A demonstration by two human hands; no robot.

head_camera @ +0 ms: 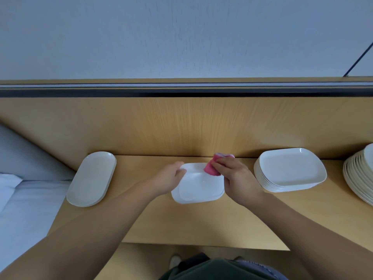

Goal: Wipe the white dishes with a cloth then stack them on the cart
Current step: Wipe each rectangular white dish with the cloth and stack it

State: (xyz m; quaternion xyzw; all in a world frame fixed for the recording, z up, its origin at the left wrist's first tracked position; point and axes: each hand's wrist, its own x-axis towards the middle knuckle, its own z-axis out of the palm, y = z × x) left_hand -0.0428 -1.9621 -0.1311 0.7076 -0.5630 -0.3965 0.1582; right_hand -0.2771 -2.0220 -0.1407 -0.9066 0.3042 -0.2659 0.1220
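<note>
While my left hand [168, 179] clamps the left rim of the square white plate [198, 183] in the middle of the frame, my right hand [235, 175] presses a pink cloth [212, 167] onto the plate's far right corner. Left fingers [182, 171] are curled over the rim, thumb on top, closed on the plate. Right fingers [223, 161] are bunched tight round the cloth, so it's a crumpled wad sticking out past the knuckles toward the back panel. The plate looks to sit on another one just like it, both flat on the wooden counter [201, 223], near its back edge.

Over at the right of the frame, just beside my right hand, there's a tall stack of square white plates [290, 171], clear of my hand. Further right, cut off by the frame edge, another stack of plates [358, 176], round-edged as far as I can see. At the left of the frame, on the counter's end, an oval dish [91, 178] lies flat, well apart from my left hand; I can't tell whether it's one dish or two.

Beyond the counter's left end, something pale blue, a bed [24, 203] perhaps. Bottom centre, my dark clothing [222, 269] shows.
</note>
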